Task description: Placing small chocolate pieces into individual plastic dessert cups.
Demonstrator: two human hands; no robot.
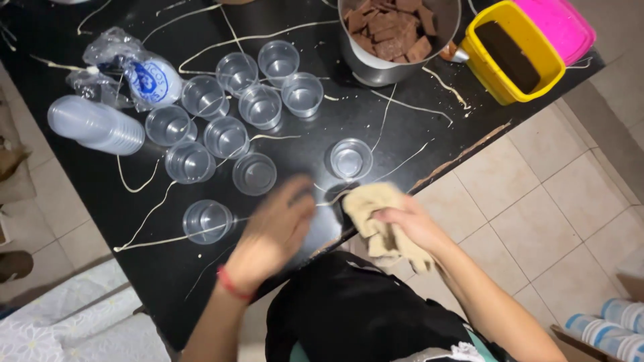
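My right hand (pixel 410 223) grips a crumpled beige cloth (pixel 376 204) at the near edge of the black countertop (pixel 100 221). My left hand (pixel 272 234) is blurred with motion just left of the cloth, over the counter, fingers apart and nothing visible in it. A single clear plastic cup (pixel 350 159) stands just beyond both hands. Thin cream-coloured drizzle lines (pixel 161 241) streak the counter.
Several clear plastic cups (pixel 228 114) stand grouped on the left half, with one apart (pixel 206 221). A stack of cups (pixel 97 125) and a plastic bag (pixel 137 77) lie far left. A metal pot of brown chunks (pixel 392 33) and a yellow tub (pixel 513 53) with a pink lid sit at the back.
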